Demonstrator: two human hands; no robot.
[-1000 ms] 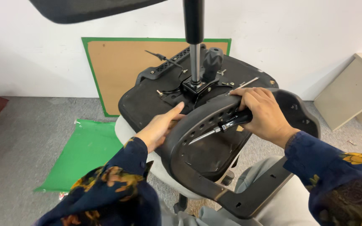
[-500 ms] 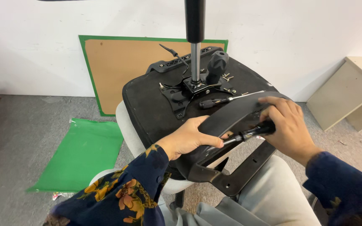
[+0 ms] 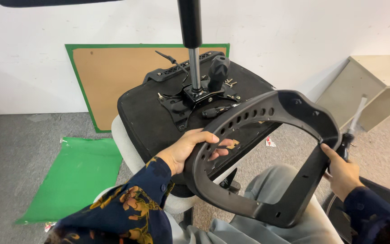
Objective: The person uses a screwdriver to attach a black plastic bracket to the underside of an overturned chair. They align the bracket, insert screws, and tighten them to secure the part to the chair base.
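left hand [image 3: 190, 149] grips the black plastic armrest frame [image 3: 267, 158] at its left curve, fingers wrapped over the slotted edge, thumb on the outer side. right hand [image 3: 341, 174] is closed around the handle of a screwdriver [image 3: 352, 129], shaft pointing up and a little blurred; its fingertips also sit against the frame's right side. whether they press the frame or only touch it, cannot tell.

frame is held in the air over the lap, tilted, its top arc just in front of the near edge of the upturned chair seat [image 3: 159, 117]. it is not resting on the seat.

seat lies underside up on a white stool [image 3: 127, 149]. metal plate [image 3: 190, 101] with gas column [image 3: 194, 54] stands at its centre, a lever knob [image 3: 217, 70] beside the column, loose screws [image 3: 229, 83] near the far right edge of the seat.

behind: cork board with green border [image 3: 113, 72] against the wall, green sheet [image 3: 73, 176] on the floor at left, beige box [image 3: 375, 86] at right.

judgement on handling: the frame is carried mostly by the left hand, so keep that wrap firm and the frame level before bringing its holes to the seat edge. the right hand is crowded with tool and frame together; freeing it of one would steady things. screws sit close to an edge and could roll off if the seat is knocked.
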